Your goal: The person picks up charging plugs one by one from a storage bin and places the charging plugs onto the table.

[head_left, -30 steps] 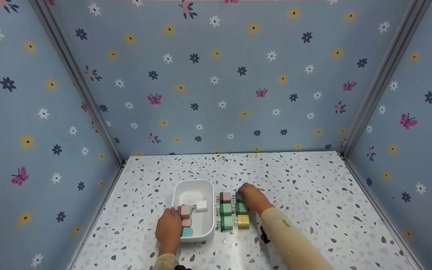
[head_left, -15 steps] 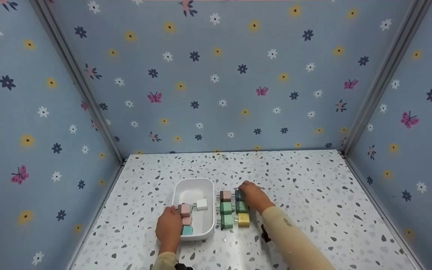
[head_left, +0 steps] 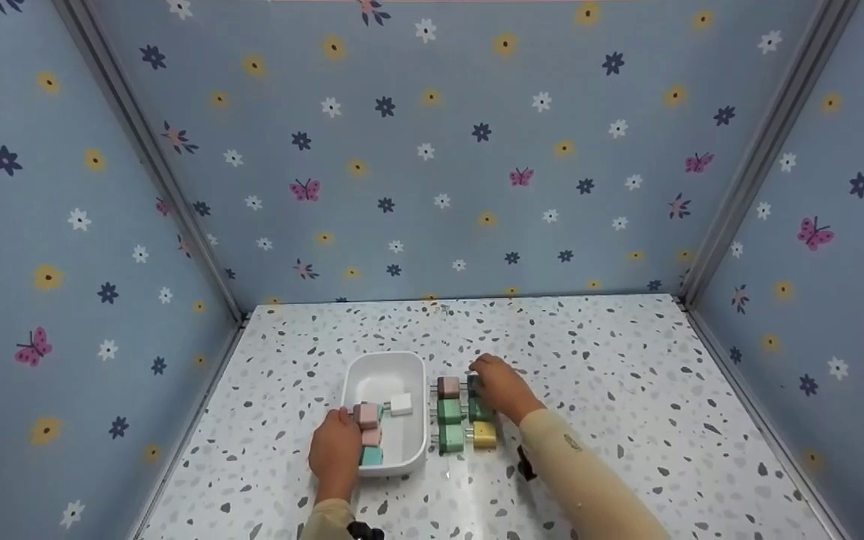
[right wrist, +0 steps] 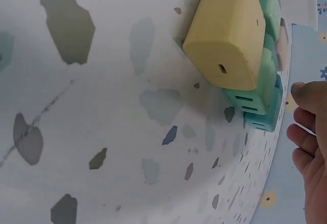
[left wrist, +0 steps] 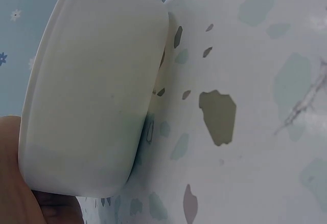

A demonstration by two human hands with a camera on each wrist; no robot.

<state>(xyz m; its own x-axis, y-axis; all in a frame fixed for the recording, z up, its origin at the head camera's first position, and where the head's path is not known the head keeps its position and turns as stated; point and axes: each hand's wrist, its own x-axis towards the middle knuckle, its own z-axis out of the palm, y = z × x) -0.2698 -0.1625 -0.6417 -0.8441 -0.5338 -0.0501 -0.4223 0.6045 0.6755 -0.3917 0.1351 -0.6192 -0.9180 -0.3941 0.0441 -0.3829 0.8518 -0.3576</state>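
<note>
My left hand (head_left: pixel 334 450) grips the near left rim of a white plastic tub (head_left: pixel 421 450), which fills much of the left wrist view. Inside the tub lie a white plug adapter (head_left: pixel 401 404), a pink one (head_left: pixel 367 415) and a turquoise one (head_left: pixel 372 455), among others. To its right, plug adapters stand in two columns on the table. Above the far end of the right column is my right hand (head_left: pixel 505 386), its fingers loosely bent and holding nothing. The right wrist view shows these fingertips apart from the teal adapter (right wrist: pixel 263 121) at the far end, with the yellow adapter (right wrist: pixel 225 35) nearest the camera.
Speckled white tabletop (head_left: pixel 589 352) surrounds the tub and adapters. Blue floral panels (head_left: pixel 432 150) enclose the back and both sides, joined by grey metal posts (head_left: pixel 762 135).
My right hand has let go of the teal adapter and lifted slightly away from it. The left hand keeps its grip on the tub. The head view has shifted a little.
</note>
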